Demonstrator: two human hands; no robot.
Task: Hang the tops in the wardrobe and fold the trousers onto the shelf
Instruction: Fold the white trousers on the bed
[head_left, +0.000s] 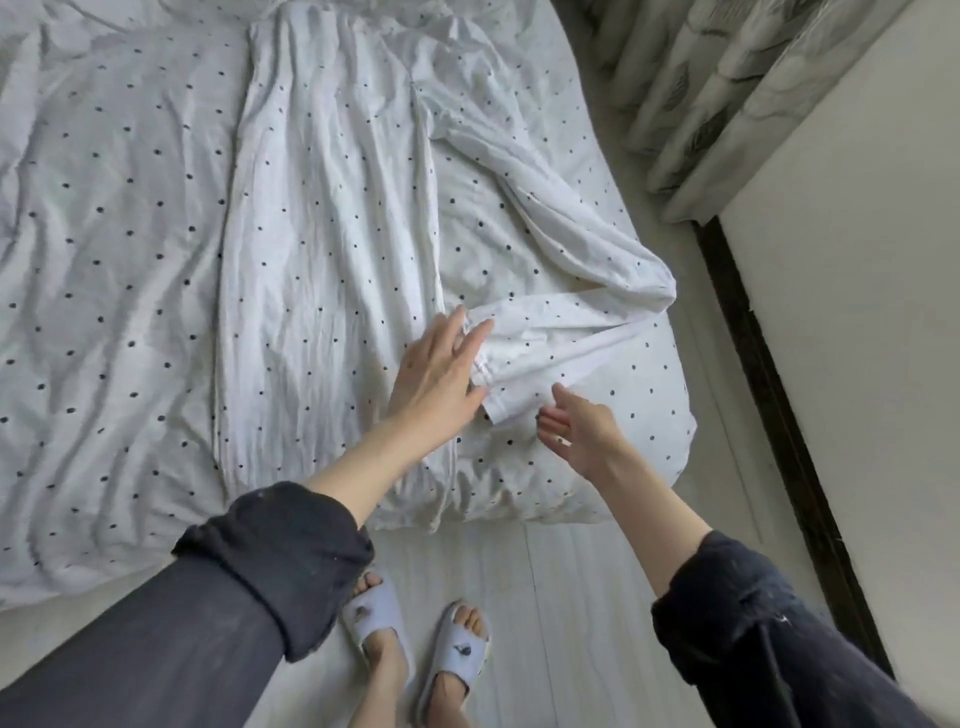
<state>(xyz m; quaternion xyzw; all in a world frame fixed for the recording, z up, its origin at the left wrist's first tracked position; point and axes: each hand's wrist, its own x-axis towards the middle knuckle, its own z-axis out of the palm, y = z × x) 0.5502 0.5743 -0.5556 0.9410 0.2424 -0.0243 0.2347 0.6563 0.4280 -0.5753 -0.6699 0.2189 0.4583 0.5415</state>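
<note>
A white garment with small dark dots (332, 249) lies spread flat along the bed, its long body running away from me. One sleeve (561, 332) bends out to the right and doubles back toward the body. My left hand (441, 374) lies with straight fingers at the sleeve's cuff end, its fingertips touching the cloth. My right hand (576, 426) hovers just below the cuff, fingers relaxed, holding nothing.
The bed (104, 260) wears a white dotted cover much like the garment. A pale floor (571, 597) lies at the bed's foot, where my feet stand in slippers. A patterned curtain (727, 78) and a dark-edged white panel (857, 312) are at the right.
</note>
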